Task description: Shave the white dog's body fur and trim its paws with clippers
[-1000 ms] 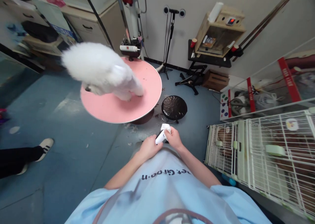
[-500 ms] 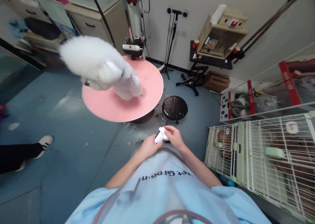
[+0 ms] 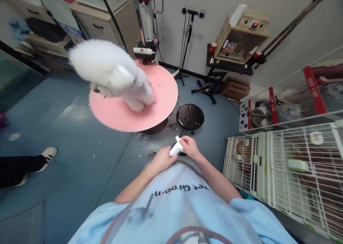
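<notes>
Close to my chest, my left hand (image 3: 161,159) grips the body of a white hair clipper (image 3: 175,148). My right hand (image 3: 190,147) pinches the clipper's head end from the right. A fluffy white dog (image 3: 112,73) stands on a round pink grooming table (image 3: 160,108) ahead and to the left, well beyond both hands. My light blue apron fills the bottom of the view.
A black round stool (image 3: 190,117) stands just right of the table. White wire cages (image 3: 289,165) line the right side. A stand dryer (image 3: 146,18) rises behind the table, with a wooden shelf (image 3: 238,36) on the wall. Another person's leg and shoe (image 3: 44,157) are at left.
My hands have shifted slightly on the clipper, the right fingers now at its tip. The dog has moved a little on the table.
</notes>
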`<action>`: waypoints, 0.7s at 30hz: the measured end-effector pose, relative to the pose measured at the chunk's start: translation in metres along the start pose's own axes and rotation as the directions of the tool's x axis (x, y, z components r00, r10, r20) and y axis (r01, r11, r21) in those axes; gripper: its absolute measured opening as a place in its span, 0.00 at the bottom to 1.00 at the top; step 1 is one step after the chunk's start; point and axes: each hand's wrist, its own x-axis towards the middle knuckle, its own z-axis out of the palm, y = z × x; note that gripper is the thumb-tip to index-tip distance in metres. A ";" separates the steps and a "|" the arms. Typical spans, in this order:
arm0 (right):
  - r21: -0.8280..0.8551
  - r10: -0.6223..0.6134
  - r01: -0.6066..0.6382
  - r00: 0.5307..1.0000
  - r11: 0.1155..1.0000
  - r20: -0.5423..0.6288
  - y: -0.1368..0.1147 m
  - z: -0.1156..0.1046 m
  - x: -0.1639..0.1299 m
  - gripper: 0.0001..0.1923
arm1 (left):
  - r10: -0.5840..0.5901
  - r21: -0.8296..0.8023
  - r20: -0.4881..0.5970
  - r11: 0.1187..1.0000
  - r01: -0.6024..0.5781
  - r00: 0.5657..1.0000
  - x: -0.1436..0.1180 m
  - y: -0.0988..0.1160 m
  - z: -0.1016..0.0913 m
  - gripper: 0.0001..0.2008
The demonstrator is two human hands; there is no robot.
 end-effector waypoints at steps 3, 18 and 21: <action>0.019 0.014 -0.014 1.000 1.000 -0.026 0.001 0.003 0.001 0.17 | -0.028 -0.019 -0.006 0.999 0.027 1.000 0.000 -0.001 0.001 0.11; 0.098 0.032 -0.032 0.999 0.995 -0.002 -0.003 0.001 -0.012 0.18 | 0.009 -0.072 -0.032 0.997 -0.011 0.999 -0.005 -0.003 0.004 0.10; 0.095 0.030 -0.026 0.999 0.995 -0.044 -0.003 0.003 -0.012 0.17 | 0.007 -0.065 -0.032 0.998 -0.009 0.999 -0.005 -0.002 0.003 0.10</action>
